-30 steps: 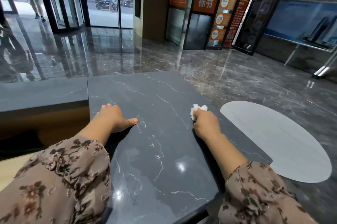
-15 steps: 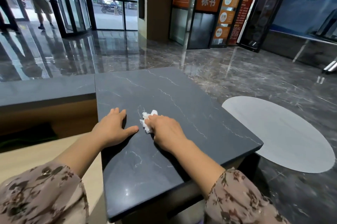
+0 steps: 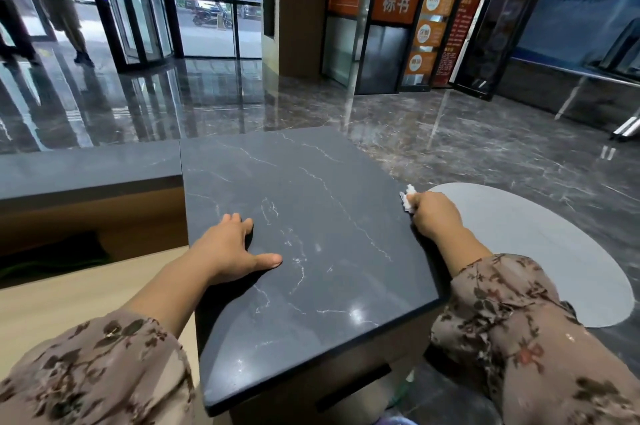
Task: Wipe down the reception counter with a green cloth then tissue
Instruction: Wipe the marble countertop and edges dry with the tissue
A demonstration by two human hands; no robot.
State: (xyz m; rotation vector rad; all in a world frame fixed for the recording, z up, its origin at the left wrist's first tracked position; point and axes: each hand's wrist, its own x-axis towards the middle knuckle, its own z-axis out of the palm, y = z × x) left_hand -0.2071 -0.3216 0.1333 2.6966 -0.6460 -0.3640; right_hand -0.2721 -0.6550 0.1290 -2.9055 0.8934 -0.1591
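Tissue (image 3: 408,200) sat bunched at counter (image 3: 311,182) right edge, right grip (image 3: 434,217) curled round it. Left grip (image 3: 230,248) lay flat, fingers spread, on counter. I judged wad soft, light, tear-prone; best pinched whole.

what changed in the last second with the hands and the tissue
The right hand, gripping the crumpled tissue, swept left to the middle of the counter beside the left hand, then back right to the counter's right edge. The left hand stayed flat on the counter, and the tissue was never let go.
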